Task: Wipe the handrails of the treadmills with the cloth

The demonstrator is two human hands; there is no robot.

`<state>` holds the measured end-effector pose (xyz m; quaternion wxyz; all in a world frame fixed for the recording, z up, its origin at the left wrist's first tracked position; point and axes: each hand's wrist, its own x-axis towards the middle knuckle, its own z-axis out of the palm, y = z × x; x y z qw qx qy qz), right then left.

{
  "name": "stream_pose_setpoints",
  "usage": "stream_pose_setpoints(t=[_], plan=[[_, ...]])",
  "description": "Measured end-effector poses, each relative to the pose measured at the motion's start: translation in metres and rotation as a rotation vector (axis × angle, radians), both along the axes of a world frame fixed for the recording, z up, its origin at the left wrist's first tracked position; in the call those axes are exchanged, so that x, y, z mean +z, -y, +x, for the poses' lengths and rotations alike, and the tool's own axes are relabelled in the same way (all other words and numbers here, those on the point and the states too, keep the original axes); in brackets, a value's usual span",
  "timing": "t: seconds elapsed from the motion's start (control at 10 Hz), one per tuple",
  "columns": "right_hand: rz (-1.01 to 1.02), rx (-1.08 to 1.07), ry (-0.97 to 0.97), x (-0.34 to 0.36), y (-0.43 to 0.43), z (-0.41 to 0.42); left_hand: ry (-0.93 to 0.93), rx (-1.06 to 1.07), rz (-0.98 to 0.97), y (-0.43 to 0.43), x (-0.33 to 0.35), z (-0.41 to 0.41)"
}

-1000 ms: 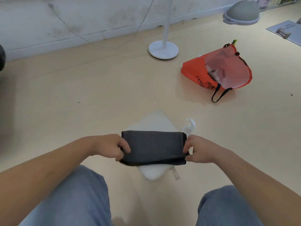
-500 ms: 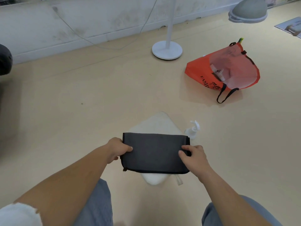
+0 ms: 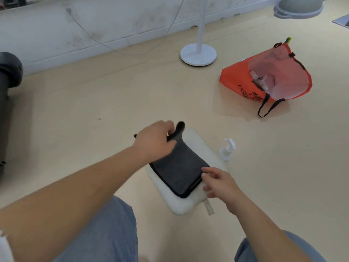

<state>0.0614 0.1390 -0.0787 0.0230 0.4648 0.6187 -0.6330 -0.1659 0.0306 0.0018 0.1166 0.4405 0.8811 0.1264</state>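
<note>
The cloth [image 3: 179, 171] lay on a white pad [image 3: 181, 207] on the floor [image 3: 94, 103], its far end pinched and held raised by the left hand [image 3: 153, 142], the right hand [image 3: 219, 183] touching its near corner with loosely spread fingers, so no handrail wiping seemed begun.

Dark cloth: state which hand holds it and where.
The left hand grips the dark cloth by its raised far end. The right hand touches its near corner; a pinch there cannot be told.

Your left hand [image 3: 154, 141] grips the far end of the cloth [image 3: 179, 167], raised above the white pad [image 3: 181, 207]. Your right hand [image 3: 221, 184] touches its near corner. A spray bottle [image 3: 227, 151] stands just beside the pad.
</note>
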Motion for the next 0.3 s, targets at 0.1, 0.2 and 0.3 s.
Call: stream_pose_setpoints(t=[0.1, 0.2, 0.3], plan=[[-0.003, -0.008, 0.002, 0.002, -0.006, 0.0, 0.027, -0.161, -0.059, 0.01, -0.034, 0.048], [-0.009, 0.014, -0.005, 0.006, -0.003, 0.003, 0.424, -0.215, -0.202, 0.023, -0.073, 0.082], [0.034, -0.007, 0.001, 0.0, 0.0, 0.003, 0.572, -0.12, -0.11, 0.028, -0.083, 0.083]])
